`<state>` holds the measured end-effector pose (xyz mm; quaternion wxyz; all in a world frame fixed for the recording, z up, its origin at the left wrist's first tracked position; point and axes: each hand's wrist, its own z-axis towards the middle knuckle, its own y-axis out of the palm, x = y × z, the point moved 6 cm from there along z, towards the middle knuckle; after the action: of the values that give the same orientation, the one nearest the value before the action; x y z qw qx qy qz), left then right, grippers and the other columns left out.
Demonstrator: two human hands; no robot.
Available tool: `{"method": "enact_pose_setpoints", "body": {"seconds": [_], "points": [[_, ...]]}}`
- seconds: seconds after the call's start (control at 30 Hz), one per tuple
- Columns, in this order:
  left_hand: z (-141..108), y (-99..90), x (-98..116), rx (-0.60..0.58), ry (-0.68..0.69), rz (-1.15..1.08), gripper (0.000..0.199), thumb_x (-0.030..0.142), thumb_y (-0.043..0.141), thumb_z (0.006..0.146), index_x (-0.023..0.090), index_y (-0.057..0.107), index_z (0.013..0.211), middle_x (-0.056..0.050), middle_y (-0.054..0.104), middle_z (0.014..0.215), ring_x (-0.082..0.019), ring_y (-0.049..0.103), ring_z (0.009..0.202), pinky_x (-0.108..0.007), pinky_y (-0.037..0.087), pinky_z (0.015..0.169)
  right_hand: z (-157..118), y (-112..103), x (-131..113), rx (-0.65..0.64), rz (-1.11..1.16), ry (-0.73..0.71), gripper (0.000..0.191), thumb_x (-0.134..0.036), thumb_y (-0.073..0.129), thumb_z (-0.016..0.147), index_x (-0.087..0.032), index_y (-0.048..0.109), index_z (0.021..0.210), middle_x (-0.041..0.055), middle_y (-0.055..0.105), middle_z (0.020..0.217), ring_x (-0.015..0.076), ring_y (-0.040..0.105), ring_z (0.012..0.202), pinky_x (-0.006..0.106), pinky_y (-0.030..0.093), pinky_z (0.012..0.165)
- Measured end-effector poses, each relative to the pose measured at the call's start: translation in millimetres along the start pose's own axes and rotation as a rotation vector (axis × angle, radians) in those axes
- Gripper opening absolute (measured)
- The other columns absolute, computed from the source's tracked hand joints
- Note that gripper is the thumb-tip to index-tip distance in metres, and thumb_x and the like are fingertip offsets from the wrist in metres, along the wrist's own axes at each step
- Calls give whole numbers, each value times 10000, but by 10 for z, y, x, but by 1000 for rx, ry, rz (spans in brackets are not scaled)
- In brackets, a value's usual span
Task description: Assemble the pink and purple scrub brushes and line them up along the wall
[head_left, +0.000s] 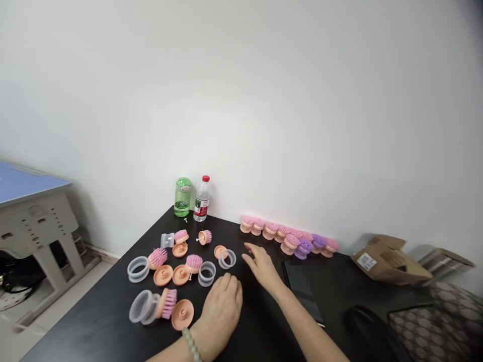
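My left hand [222, 307], with a beaded bracelet at the wrist, is low over the table, fingers curled together; whatever may be under them is hidden. Apart from it, my right hand [260, 262] has thumb and index finger spread with nothing visible between them. Nearest the hands are a clear plastic ring [207, 274] and another clear ring [233, 259] overlapping an orange round cap [219, 251]. Further left lie pink-bristled brush heads [193, 262], more orange caps [182, 314] and clear rings [138, 269]. A brush head [168, 303] stands on its side against clear parts.
Finished-looking pink and purple brushes [290, 243] line the wall. A green bottle [182, 197] and a red-capped water bottle [202, 199] stand at the back corner. A dark tablet [304, 291] lies beside my right forearm; a torn cardboard box [388, 261] is at right.
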<state>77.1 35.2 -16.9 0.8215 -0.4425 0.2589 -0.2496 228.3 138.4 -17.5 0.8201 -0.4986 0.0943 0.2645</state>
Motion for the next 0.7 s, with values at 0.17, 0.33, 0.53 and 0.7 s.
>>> {"method": "enact_pose_setpoints", "body": {"seconds": [0.17,0.33,0.53,0.7], "points": [[-5,199,-56,-59,-69,-74,491,194,723,851,37,609,1302,-279,616,1349,-367,592,1280,-490,534,1040,-87,-657,649,140,-215,120,361,-301,501,934,-125,624,1224,172,703,1146,325,637,1074,499,516,926],[43,227,-86,-106,-152,-115,714,386,794,799,31,561,1373,-309,504,1446,-398,462,1386,-506,465,1114,-17,-1033,1144,177,-408,215,381,-161,532,853,-53,621,1208,247,682,1183,396,573,1116,561,420,985],[60,140,-57,-160,-111,-235,741,395,794,798,71,536,1412,-260,466,1499,-404,434,1407,-534,419,1148,111,-893,1219,74,-492,196,468,-26,528,785,-86,630,1238,208,672,1220,365,552,1119,479,406,992],[111,209,-22,-228,-12,-371,763,497,696,861,77,475,1458,-266,383,1546,-375,358,1456,-518,383,1173,200,-774,1157,26,-468,188,469,-91,582,796,-103,634,1261,200,648,1115,374,548,1110,462,423,971]]}}
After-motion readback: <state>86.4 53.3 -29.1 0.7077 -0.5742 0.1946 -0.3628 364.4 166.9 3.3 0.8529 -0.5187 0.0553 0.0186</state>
